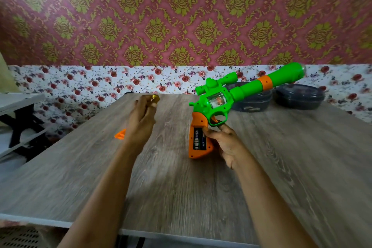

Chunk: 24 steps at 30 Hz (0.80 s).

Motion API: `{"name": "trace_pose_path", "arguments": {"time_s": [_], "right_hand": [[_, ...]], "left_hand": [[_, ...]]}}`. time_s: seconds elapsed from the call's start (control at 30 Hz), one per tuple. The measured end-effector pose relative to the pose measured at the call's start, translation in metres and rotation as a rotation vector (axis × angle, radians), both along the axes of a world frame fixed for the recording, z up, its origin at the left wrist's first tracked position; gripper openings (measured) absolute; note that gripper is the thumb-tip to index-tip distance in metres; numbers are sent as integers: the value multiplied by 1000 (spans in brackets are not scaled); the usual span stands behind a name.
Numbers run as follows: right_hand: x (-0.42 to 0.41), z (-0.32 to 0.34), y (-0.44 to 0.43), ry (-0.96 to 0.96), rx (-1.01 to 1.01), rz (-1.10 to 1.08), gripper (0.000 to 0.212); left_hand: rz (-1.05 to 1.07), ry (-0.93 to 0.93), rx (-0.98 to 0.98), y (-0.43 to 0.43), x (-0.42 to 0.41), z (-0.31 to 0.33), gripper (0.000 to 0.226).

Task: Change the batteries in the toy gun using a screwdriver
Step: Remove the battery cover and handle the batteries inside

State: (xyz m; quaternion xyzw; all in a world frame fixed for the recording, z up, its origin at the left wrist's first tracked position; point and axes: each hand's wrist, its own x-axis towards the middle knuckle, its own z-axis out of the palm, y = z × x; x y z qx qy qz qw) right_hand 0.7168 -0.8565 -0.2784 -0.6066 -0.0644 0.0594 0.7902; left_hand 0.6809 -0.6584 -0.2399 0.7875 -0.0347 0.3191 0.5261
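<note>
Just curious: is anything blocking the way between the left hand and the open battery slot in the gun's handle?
Nothing visible. The battery slot is uncovered and faces the left hand, which pinches a blurred gold object; only table shows between them. The right hand grips the toy gun by the handle's far side.

One head-worn wide-angle view, forward and down across the table [181, 191], close above left hand [142, 116] and right hand [225, 144]

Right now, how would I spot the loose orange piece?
Start at the wooden table. The left hand holds a gold object; by its wrist lies an orange piece, half hidden. Unlike the orange-handled toy gun gripped by the right hand, it lies loose.
</note>
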Motion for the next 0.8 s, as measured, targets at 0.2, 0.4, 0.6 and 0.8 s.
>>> {"name": "trace_pose_path", "arguments": {"time_s": [0.2, 0.4, 0.6, 0.8], "right_hand": [[7, -5, 0, 45, 79, 44, 29], [8, -5, -3, 72, 119, 83, 26], [8, -2, -6, 54, 104, 118, 30], [6, -2, -8, 55, 122, 152, 25]], "left_hand": [[-173, -238, -184, -16, -7, 5, 18], [-211, -332, -82, -18, -10, 4, 32], [-189, -451, 51, -25, -14, 4, 27], [-252, -412, 104, -32, -15, -1, 22]]}}
